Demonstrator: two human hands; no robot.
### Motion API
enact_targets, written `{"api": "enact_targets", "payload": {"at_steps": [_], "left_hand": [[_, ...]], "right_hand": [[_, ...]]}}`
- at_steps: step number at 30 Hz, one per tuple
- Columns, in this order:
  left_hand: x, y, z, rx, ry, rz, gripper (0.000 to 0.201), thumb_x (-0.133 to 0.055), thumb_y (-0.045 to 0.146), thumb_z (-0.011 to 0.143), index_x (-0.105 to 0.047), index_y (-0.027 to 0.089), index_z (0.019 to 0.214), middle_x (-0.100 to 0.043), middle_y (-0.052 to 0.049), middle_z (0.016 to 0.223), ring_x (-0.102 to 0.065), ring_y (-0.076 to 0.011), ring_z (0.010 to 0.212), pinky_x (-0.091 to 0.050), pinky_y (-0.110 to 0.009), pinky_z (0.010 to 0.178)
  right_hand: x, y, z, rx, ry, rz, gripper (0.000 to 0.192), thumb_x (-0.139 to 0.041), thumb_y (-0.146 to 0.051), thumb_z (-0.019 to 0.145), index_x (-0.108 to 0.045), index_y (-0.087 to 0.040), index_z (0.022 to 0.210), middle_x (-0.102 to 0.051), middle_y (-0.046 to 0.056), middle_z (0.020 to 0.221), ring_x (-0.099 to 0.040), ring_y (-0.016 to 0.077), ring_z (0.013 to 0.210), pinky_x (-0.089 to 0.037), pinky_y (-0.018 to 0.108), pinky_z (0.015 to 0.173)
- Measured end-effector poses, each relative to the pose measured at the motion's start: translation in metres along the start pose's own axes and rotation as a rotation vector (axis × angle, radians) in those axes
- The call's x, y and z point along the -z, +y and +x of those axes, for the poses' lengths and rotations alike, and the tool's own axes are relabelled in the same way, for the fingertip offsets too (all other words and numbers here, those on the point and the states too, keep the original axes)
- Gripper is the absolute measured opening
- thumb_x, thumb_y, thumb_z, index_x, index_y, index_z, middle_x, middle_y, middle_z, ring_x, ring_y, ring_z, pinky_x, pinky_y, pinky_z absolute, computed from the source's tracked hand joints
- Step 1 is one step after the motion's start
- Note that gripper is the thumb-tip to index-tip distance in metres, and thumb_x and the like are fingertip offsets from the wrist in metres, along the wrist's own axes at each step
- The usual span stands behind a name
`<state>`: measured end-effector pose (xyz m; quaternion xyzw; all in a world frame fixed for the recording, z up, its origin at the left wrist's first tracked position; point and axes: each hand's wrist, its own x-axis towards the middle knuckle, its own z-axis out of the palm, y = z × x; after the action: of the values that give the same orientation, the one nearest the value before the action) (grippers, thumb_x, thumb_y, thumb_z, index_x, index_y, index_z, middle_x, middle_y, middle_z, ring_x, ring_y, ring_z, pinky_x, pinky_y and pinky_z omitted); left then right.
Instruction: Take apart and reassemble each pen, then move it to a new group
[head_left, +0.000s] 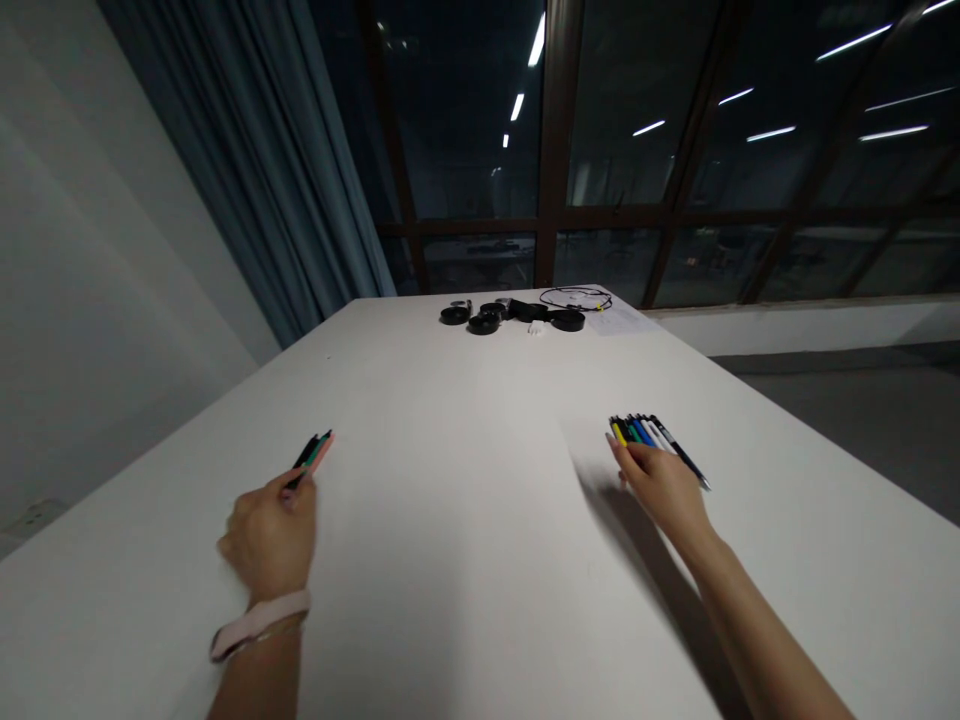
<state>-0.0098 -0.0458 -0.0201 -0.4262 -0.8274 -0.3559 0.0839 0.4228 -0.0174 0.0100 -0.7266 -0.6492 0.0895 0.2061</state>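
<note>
Nearest me is the left hand [268, 540], a pale band [259, 622] on its wrist, curled tight around a small bundle of pens [313, 455] whose tips poke forward over the white bench [465, 480]. That grip looks firm, though the pens are fanned a little — a slack finger could let one slide out and roll, I judge.

Off to the right, the right hand [664, 488] lies flat with its fingers stretched onto a row of pens [652, 440] lying side by side on the bench (yellow, green, blue, white and black, as far as I can make out). Its grip is released: the fingers touch the near ends but close around nothing. From here the risk, as I see it, is a nudge — a push on those round barrels could scatter the neat row.

At the far end sit some black discs [484, 318] and a looped cable [576, 297], well apart from both hands.
</note>
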Motion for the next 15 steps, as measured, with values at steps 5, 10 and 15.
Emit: {"api": "enact_targets", "payload": {"at_steps": [5,10,15], "left_hand": [[-0.002,-0.018,0.005,0.099,-0.055,0.316,0.04,-0.051,0.05,0.087,-0.069,0.026,0.113,-0.066,-0.01,0.094,-0.06,-0.0337,0.092,-0.044,-0.044,0.076],[-0.004,-0.017,0.007,0.144,-0.176,0.403,0.057,-0.032,0.055,0.092,-0.066,0.021,0.122,-0.065,-0.02,0.104,-0.062,-0.0396,0.099,-0.046,-0.049,0.078],[-0.008,-0.022,0.008,0.157,-0.236,0.379,0.064,-0.029,0.062,0.09,-0.065,0.019,0.123,-0.063,-0.022,0.111,-0.06,-0.0422,0.107,-0.045,-0.053,0.085]], "right_hand": [[-0.001,0.0,0.0,0.007,0.015,-0.001,0.055,-0.034,-0.051,0.098,-0.065,-0.022,0.065,-0.07,0.005,0.063,-0.066,0.0218,0.064,-0.034,0.029,0.055],[-0.004,0.003,0.001,0.007,0.031,0.012,0.053,-0.036,-0.052,0.098,-0.066,-0.022,0.066,-0.07,0.004,0.063,-0.066,0.0224,0.065,-0.034,0.028,0.055],[-0.005,0.003,0.001,0.017,0.02,0.006,0.053,-0.036,-0.051,0.099,-0.064,-0.023,0.064,-0.07,0.003,0.063,-0.065,0.0214,0.063,-0.032,0.027,0.055]]}}
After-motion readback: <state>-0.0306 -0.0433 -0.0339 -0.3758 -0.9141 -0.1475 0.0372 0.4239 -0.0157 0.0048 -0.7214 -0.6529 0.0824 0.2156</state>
